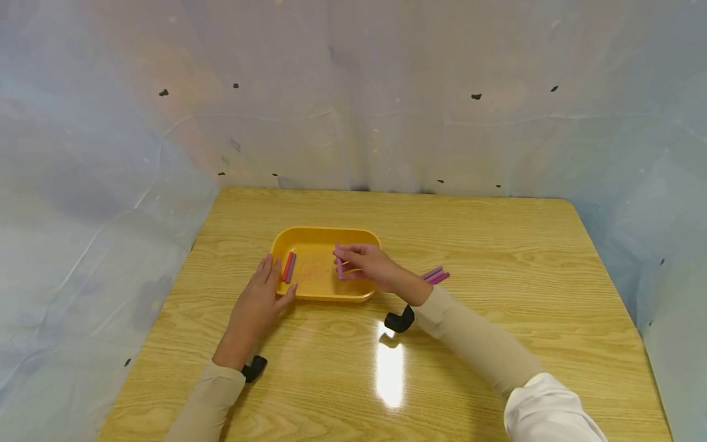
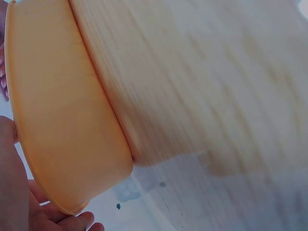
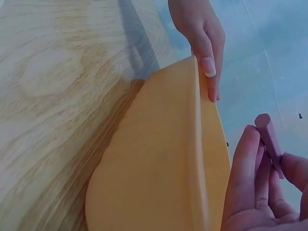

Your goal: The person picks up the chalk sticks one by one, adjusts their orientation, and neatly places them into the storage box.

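Note:
A yellow-orange plastic tray (image 1: 320,298) lies on the table. Over its near left corner rests my left hand (image 1: 256,305), fingers fairly straight along the left rim and thumb at the front rim. The left wrist view shows these fingers (image 2: 84,219) at the tray's edge. Above the right part of the tray, my right hand (image 1: 367,266) pinches a pinkish-purple chalk-like stick (image 1: 339,261) between thumb and fingers. The right wrist view shows the stick's flat end (image 3: 263,119) tilted up. Inside the tray at left, a red stick (image 1: 287,266) and a purple stick (image 1: 291,268) lie side by side.
Several purple and pink sticks (image 1: 436,275) lie on the table right of the tray, partly hidden by my right forearm. The wooden table (image 1: 497,258) is surrounded by pale plastic sheeting (image 1: 353,123). A black wrist-camera mount (image 1: 400,320) hangs by the right wrist.

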The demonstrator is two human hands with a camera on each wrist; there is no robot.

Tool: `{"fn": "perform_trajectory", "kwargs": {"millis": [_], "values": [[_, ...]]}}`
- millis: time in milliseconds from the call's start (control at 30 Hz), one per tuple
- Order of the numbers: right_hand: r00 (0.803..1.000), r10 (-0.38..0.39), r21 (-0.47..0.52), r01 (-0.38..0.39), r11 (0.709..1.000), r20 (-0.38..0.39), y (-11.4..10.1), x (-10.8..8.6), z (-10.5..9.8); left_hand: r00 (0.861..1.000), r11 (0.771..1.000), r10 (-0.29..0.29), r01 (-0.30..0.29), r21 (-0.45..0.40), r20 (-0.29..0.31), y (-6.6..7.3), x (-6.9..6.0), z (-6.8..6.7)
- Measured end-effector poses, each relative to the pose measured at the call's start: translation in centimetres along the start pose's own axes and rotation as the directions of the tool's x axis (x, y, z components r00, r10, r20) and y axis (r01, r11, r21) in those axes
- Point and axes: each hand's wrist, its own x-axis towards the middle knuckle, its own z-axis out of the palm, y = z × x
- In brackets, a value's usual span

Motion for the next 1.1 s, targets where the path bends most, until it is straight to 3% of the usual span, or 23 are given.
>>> {"fn": "perform_trajectory", "kwargs": {"millis": [367, 733, 1100], "values": [[0.999, 0.025, 0.016, -0.024, 1.000, -0.045, 0.2, 1.8, 2.3, 1.000, 1.000, -0.009, 0.009, -0.009, 0.009, 0.3, 0.0, -0.3], [0.998, 0.041, 0.023, -0.040, 0.999, -0.050, 1.1, 4.1, 3.7, 1.000, 1.000, -0.001, 0.001, -0.009, -0.015, 0.2, -0.1, -0.2], [0.993, 0.057, 0.014, -0.056, 0.998, -0.106, 2.1, 6.0, 5.1, 1.000, 1.000, -0.008, 0.008, -0.013, 0.001, 0.2, -0.2, -0.2]]}}
